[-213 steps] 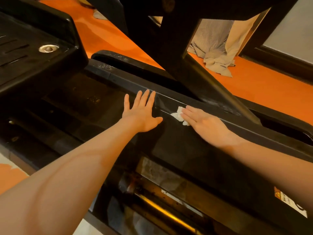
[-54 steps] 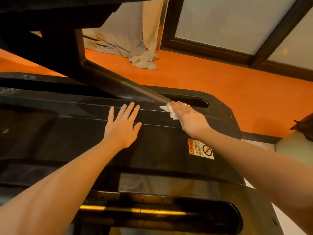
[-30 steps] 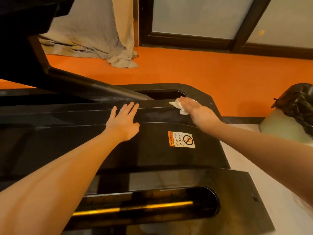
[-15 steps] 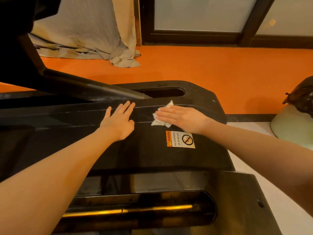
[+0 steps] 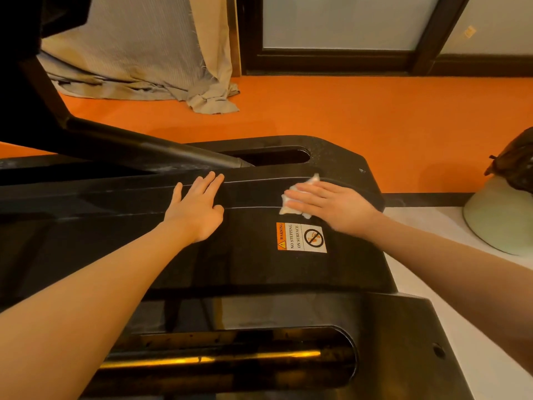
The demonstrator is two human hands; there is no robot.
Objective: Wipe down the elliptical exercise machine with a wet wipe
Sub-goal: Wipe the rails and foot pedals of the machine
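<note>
The black shroud of the elliptical machine (image 5: 245, 272) fills the middle of the view. A crumpled white wet wipe (image 5: 300, 194) lies on its upper ridge, just above an orange and white warning sticker (image 5: 301, 237). My right hand (image 5: 334, 204) presses the wipe flat against the shroud with straight fingers. My left hand (image 5: 199, 210) rests flat on the same ridge, to the left of the wipe, fingers straight and holding nothing. A black arm of the machine (image 5: 161, 151) slants down into a slot behind my left hand.
A brass-coloured rail (image 5: 213, 359) shows in an opening at the bottom. Orange floor (image 5: 375, 122) lies beyond the machine, with a beige curtain (image 5: 161, 53) pooled at the back left. A pale green bin with a dark bag (image 5: 501, 215) stands at the right.
My right hand with the wipe slid from the far end of the ridge to the left, then back a little to the right. My left hand stays planted on the ridge.
</note>
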